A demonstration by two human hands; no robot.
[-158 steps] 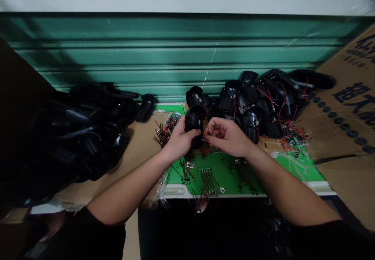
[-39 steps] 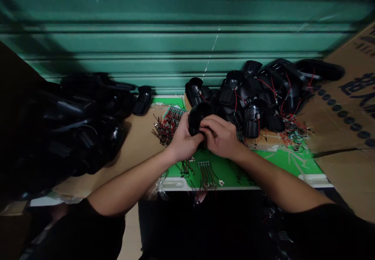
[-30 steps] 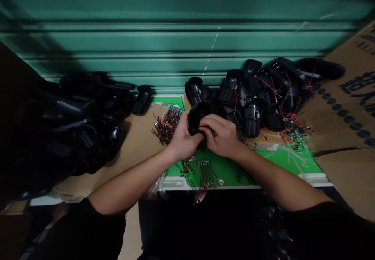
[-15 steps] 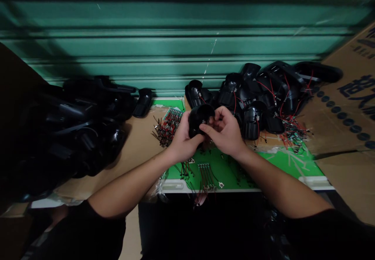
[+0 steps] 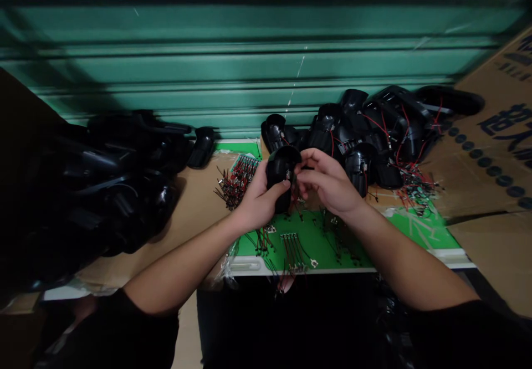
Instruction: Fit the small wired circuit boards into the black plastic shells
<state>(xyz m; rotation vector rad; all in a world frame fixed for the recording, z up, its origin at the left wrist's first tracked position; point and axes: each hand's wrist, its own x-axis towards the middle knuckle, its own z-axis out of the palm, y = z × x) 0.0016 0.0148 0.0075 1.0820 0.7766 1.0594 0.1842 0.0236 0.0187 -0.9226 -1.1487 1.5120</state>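
Note:
Above the middle of the bench, a glossy black plastic housing (image 5: 277,165) with a rounded, hollow top is gripped in my left hand (image 5: 256,203). The left thumb presses on its front, by a small light-coloured part inside. My right hand (image 5: 330,185) is at the housing's right edge, fingers bent and thumb drawn in against them; whatever they pinch is too small to make out. Just left of the housing lies a bundle of small circuit boards with red and black wires (image 5: 239,180). Below the hands, a strip of wired boards (image 5: 291,241) rests on the green bench top (image 5: 324,255).
Black housings (image 5: 124,191) are heaped on cardboard at the left. More housings with red wires (image 5: 390,131) are piled at the back right, beside loose wired boards (image 5: 418,189). A printed cardboard box (image 5: 490,153) borders the right; a green ribbed wall (image 5: 187,70) stands behind.
My right thumb has come off the housing's front, and the right hand has shifted slightly right to its edge. The housing is turned more upright, with my left thumb now across its front.

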